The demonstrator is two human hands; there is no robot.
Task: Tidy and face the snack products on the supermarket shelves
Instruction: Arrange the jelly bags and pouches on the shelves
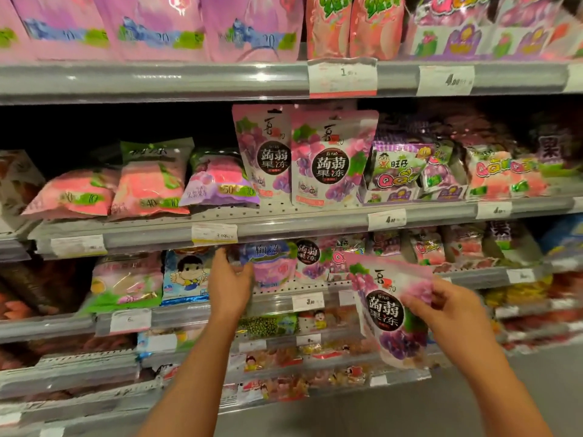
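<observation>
R hand pinches a grape jelly pouch by its right edge, thumb on the printed face & fingers curled behind, holding it out in front of the shelving, below & a bit right of the two matching pouches that stand on the middle shelf. L hand reaches to the shelf below that one, fingers loosely spread & relaxed, touching or nearly touching a purple plum-jelly bag; can't tell if it actually grips, looks like holding nothing. Handling, my guess: the pouch is a soft plastic stand-up bag w/ loose jelly cups inside, so moderately light but lumpy, contents will shift & sag to the bottom; film is glossy, prob. slippery, so an edge pinch is ok for carrying but weak for placing. Better to take it by both side seams or w/ a palm under the base, not by squeezing the belly. Not fragile, though the gusset needs flattening or it'll topple. Orientation: long axis runs top-to-bottom, tilted w/ top leaning left & base swung right/down; printed face points at the camera, text upright-ish. To match the two on the middle shelf it prob. needs straightening to vertical, face outward, base down, set just beside them. Pink bags left of those pouches lie flopped flat, faces up.
</observation>
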